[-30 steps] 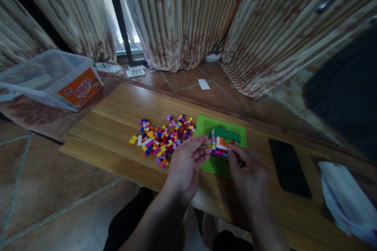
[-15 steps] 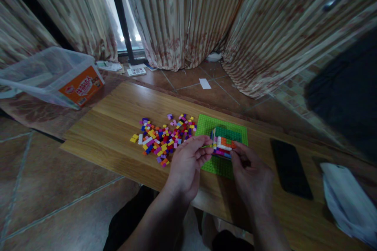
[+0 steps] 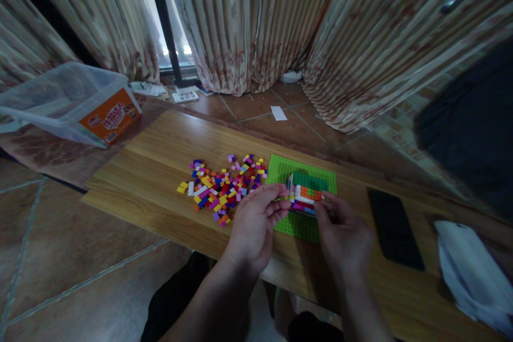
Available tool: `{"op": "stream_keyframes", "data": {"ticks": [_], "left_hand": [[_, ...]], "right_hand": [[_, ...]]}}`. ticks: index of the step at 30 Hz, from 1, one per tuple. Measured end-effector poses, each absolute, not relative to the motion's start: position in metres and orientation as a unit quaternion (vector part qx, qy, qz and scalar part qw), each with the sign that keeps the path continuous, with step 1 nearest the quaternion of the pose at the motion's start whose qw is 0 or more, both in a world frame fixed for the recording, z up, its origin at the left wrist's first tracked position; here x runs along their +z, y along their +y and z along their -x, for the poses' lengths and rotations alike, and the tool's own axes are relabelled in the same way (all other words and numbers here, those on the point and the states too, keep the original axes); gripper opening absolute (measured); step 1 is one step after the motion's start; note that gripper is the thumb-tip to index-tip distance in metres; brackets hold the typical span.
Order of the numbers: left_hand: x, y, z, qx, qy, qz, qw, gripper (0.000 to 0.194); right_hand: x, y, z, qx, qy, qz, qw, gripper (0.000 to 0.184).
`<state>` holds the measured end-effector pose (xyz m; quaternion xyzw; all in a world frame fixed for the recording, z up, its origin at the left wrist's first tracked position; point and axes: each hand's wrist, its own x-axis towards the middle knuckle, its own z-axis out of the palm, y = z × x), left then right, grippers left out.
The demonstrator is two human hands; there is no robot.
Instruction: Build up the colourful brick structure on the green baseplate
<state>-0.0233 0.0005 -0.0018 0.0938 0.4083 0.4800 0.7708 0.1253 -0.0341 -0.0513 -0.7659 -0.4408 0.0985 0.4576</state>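
Observation:
A small structure of toy bricks (image 3: 306,192), with white and orange bricks on top and pink and blue ones along its near side, stands on a bright green studded baseplate (image 3: 296,230). Behind the top bricks shows a darker green studded part (image 3: 308,179). My left hand (image 3: 254,224) has its thumb and fingertips closed at the structure's left end. At the right end, my right hand (image 3: 342,230) grips the orange bricks with thumb and fingers. Whether a loose brick is hidden in either hand, I cannot make out. Left of the baseplate lies a pile of loose toy bricks (image 3: 218,189).
The wooden table (image 3: 140,171) also bears a black phone (image 3: 395,227) and a white packet (image 3: 473,272) on the right. A clear plastic bin (image 3: 68,96) with an orange label stands at the left. Curtains (image 3: 256,21) hang beyond, with papers on the floor.
My right fingers have shifted slightly at the structure's right end, where more of the orange bricks shows. My left hand has stayed almost still.

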Motion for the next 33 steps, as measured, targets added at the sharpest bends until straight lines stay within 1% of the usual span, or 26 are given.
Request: {"op": "stream_keyframes", "data": {"ticks": [5,13,22,27,29,33], "left_hand": [[-0.002,0.001,0.024,0.480,0.407,-0.095,0.771,0.014],[-0.001,0.001,0.023,0.479,0.407,-0.090,0.772,0.014],[-0.002,0.001,0.022,0.480,0.412,-0.093,0.769,0.012],[-0.003,0.002,0.024,0.483,0.409,-0.097,0.768,0.014],[-0.004,0.004,0.026,0.496,0.407,-0.094,0.761,0.014],[-0.003,0.003,0.026,0.517,0.395,-0.087,0.755,0.014]], "right_hand": [[-0.053,-0.032,-0.127,0.113,-0.428,0.770,0.459,0.035],[-0.052,-0.028,-0.128,0.173,-0.383,0.753,0.506,0.039],[-0.053,-0.028,-0.132,0.201,-0.381,0.752,0.498,0.042],[-0.055,-0.029,-0.132,0.193,-0.383,0.758,0.491,0.042],[-0.055,-0.029,-0.131,0.185,-0.376,0.754,0.506,0.041],[-0.052,-0.035,-0.122,0.089,-0.374,0.746,0.544,0.036]]}}
